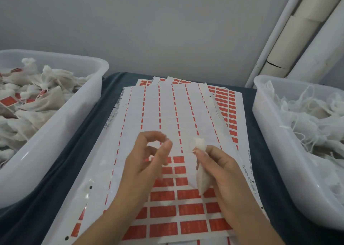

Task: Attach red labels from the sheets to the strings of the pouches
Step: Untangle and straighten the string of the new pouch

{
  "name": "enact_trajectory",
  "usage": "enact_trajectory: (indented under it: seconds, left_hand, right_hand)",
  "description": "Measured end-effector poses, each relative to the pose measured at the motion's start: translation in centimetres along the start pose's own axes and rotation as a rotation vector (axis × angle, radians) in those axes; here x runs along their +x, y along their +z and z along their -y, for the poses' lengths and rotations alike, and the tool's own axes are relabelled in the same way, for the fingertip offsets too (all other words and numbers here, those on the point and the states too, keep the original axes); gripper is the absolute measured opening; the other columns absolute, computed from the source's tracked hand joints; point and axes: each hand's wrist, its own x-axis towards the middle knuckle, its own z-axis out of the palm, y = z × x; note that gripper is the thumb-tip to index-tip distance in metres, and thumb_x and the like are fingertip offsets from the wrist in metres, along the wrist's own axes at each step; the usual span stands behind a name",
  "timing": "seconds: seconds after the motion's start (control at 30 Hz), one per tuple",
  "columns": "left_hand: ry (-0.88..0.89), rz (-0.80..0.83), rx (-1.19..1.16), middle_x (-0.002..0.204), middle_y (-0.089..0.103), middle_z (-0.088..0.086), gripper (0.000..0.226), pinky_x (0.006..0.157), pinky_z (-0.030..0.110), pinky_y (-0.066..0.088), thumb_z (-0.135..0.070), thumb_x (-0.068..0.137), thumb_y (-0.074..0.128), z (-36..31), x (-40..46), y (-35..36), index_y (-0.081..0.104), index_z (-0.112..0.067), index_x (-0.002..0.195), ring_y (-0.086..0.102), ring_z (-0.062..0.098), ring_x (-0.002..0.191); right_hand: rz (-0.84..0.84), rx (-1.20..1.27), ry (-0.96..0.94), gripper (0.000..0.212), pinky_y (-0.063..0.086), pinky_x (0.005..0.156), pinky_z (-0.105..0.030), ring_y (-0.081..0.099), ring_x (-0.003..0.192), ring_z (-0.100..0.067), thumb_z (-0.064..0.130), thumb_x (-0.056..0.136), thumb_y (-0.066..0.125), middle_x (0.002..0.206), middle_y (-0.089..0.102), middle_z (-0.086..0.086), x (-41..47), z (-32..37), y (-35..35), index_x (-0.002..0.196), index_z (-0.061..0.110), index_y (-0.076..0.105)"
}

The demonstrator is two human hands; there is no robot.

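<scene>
My right hand grips a small white cloth pouch above the label sheet, its gathered top sticking up past my thumb. My left hand hovers just left of it with thumb and forefinger curled toward each other; the fingertips are blurred and I cannot tell whether they pinch a string. Red labels fill the near rows of the top sheet; the far rows are peeled, leaving only red dashes.
A white tub at the left holds pouches with red labels on their strings. A white tub at the right holds plain pouches with loose strings. More label sheets lie fanned underneath on a dark blue cloth. Pipes run up the right wall.
</scene>
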Motion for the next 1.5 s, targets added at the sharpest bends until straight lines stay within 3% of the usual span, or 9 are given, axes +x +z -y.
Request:
enact_trajectory:
  seconds: [0.17,0.27,0.47,0.77,0.9,1.0,1.17,1.33,1.5]
  left_hand:
    - [0.186,0.090,0.297,0.094,0.054,-0.028,0.034,0.068,0.008,0.045,-0.069,0.072,0.035,1.0,-1.1,1.2,0.050,-0.041,0.082,0.055,-0.001,0.085]
    - [0.162,0.107,0.275,0.088,0.058,-0.026,0.033,0.069,0.006,0.042,-0.065,0.074,0.033,1.4,-0.9,1.2,0.053,-0.038,0.075,0.055,-0.004,0.082]
    - [-0.204,0.180,-0.292,0.063,0.058,-0.001,0.035,0.055,0.013,0.046,-0.050,0.072,0.052,0.2,-0.2,0.0,0.064,-0.017,0.066,0.051,0.006,0.056]
    - [-0.368,0.044,-0.772,0.056,0.051,0.001,0.026,0.049,0.016,0.047,-0.029,0.079,0.057,0.3,1.0,-1.1,0.064,-0.016,0.057,0.047,0.008,0.048]
    - [-0.285,0.136,-0.737,0.076,0.065,-0.002,0.027,0.072,0.022,0.054,-0.040,0.082,0.057,0.3,0.9,-1.1,0.064,-0.022,0.063,0.065,0.009,0.079]
    - [-0.197,0.171,-0.763,0.089,0.070,-0.001,0.028,0.086,0.032,0.050,-0.046,0.084,0.054,-0.3,0.5,-1.4,0.066,-0.025,0.069,0.066,0.018,0.098]
    - [0.027,-0.178,-0.198,0.062,0.061,-0.011,0.031,0.065,0.018,0.049,-0.055,0.072,0.049,-0.7,0.2,-1.4,0.072,-0.034,0.076,0.056,0.004,0.060]
    - [0.148,0.076,0.458,0.082,0.047,-0.030,0.036,0.071,-0.004,0.037,-0.052,0.077,0.049,1.4,-0.1,0.6,0.057,-0.046,0.111,0.043,-0.016,0.093]
    - [0.171,0.172,0.722,0.091,0.035,-0.032,0.034,0.071,-0.001,0.027,-0.045,0.086,0.056,2.7,-0.6,1.6,0.061,-0.035,0.119,0.038,-0.011,0.085]
  right_hand:
    - [0.021,-0.116,-0.124,0.042,0.049,0.066,-0.006,0.064,0.076,0.001,0.053,0.065,0.053,0.076,0.068,0.017,-0.3,-0.4,0.5,0.095,0.026,0.065]
    - [0.047,-0.142,-0.134,0.041,0.055,0.075,-0.017,0.063,0.072,-0.007,0.051,0.066,0.053,0.068,0.066,0.016,0.0,-0.4,0.5,0.096,0.026,0.064]
    - [0.130,-0.127,-0.124,0.041,0.048,0.068,-0.006,0.063,0.088,-0.003,0.050,0.069,0.053,0.088,0.065,0.008,-0.1,0.0,0.2,0.109,0.046,0.049]
    - [0.200,-0.161,-0.097,0.042,0.043,0.096,-0.027,0.063,0.098,-0.005,0.051,0.077,0.050,0.097,0.065,-0.001,0.4,0.1,0.2,0.114,0.065,0.036]
    - [0.176,-0.268,-0.086,0.033,0.045,0.091,-0.022,0.060,0.099,0.001,0.060,0.079,0.043,0.100,0.061,0.030,0.4,-0.2,-0.4,0.111,0.068,0.041]
    - [-0.081,-0.361,-0.096,0.028,0.050,0.080,-0.016,0.057,0.101,0.006,0.060,0.081,0.042,0.114,0.056,0.034,1.0,-0.1,-1.9,0.106,0.055,0.052]
    - [-0.435,-0.825,0.038,0.046,0.047,0.096,-0.043,0.050,0.117,-0.017,0.046,0.085,0.057,0.138,0.045,0.007,2.1,-0.3,-4.5,0.128,0.037,0.042]
    - [-0.421,-0.779,0.079,0.054,0.051,0.087,-0.040,0.054,0.113,-0.019,0.048,0.082,0.061,0.137,0.047,0.006,2.0,-0.4,-5.2,0.131,0.038,0.040]
    - [-0.381,-0.793,0.114,0.056,0.050,0.081,-0.035,0.057,0.105,-0.016,0.047,0.081,0.062,0.133,0.050,0.006,1.7,-0.2,-5.3,0.131,0.037,0.040]
